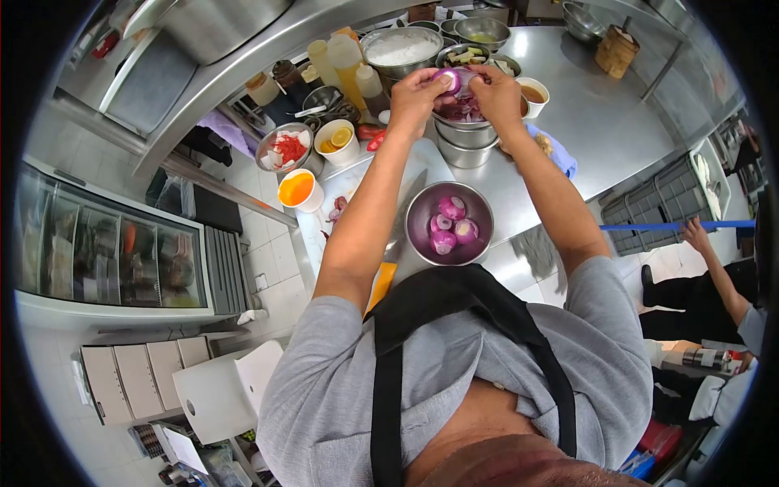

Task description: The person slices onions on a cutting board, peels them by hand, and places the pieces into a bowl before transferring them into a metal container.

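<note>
My left hand [415, 103] is closed around a red onion [447, 79], over a steel bowl of onion skins [461, 111]. Beside it my right hand [497, 99] pinches a piece of onion skin [468, 75] at the onion's side. Closer to my body stands a steel bowl [418, 246] with several peeled red onions [451, 208] in it. Left of that bowl a knife lies on the white cutting board [434, 158], its yellow handle [382, 282] toward me. Scraps of onion [336, 209] lie on the board's left side.
Tubs of orange liquid [295, 188] and lemon pieces [337, 140], plus a bowl of sliced red peppers [286, 148], stand at left. Squeeze bottles [345, 58] line the back under a metal shelf [235, 57]. A blue cloth [560, 154] lies right. Another person's hand [695, 234] grips a blue pole.
</note>
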### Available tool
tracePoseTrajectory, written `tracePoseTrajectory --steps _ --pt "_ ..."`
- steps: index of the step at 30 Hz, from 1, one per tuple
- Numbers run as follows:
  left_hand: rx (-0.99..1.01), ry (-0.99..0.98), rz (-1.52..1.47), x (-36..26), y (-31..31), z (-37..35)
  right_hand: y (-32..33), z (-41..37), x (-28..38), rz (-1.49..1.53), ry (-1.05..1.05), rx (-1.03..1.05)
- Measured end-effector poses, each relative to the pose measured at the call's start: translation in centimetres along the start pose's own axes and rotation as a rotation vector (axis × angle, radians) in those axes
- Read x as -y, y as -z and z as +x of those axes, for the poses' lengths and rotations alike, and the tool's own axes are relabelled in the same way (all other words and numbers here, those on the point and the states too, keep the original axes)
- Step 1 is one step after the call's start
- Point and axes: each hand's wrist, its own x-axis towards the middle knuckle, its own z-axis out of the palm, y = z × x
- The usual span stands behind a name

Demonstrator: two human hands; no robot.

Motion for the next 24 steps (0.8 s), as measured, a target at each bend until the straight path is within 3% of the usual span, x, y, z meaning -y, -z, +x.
tracePoseTrajectory --steps 10,13,14,17,19,20,22,24 --pt "0.114 0.1 -0.408 -0.7 2.4 -1.3 -0.1 1.2 -0.8 0.212 -0.078 0.018" --pt "0.242 0.126 -0.419 -1.8 3.8 -2.2 0.7 2.0 -1.4 0.064 -0.033 0.082" --pt "0.294 0.14 -0.348 -2.3 4.0 -2.9 0.7 2.6 -2.5 -0.011 -0.002 0.112" --pt "0.416 0.218 -0.095 -3.2 3.9 -6.7 0.4 4.2 -7.3 -0.418 0.452 0.02" --pt "0.483 0.26 0.052 -2.1 3.9 -9.3 0.4 3.4 -6.3 -0.35 0.419 0.108" --pt "0.501 0.28 0.135 -1.5 3.7 -10.6 1.2 3.1 -4.2 -0.225 0.205 0.226" --pt "0.472 0.354 0.223 -0.4 3.3 -13.2 1.2 3.4 -4.9 -0.16 0.016 0.29" --pt "0.451 0.267 0.34 1.0 3.8 -15.1 1.1 3.8 -6.1 -0.326 0.134 0.256"
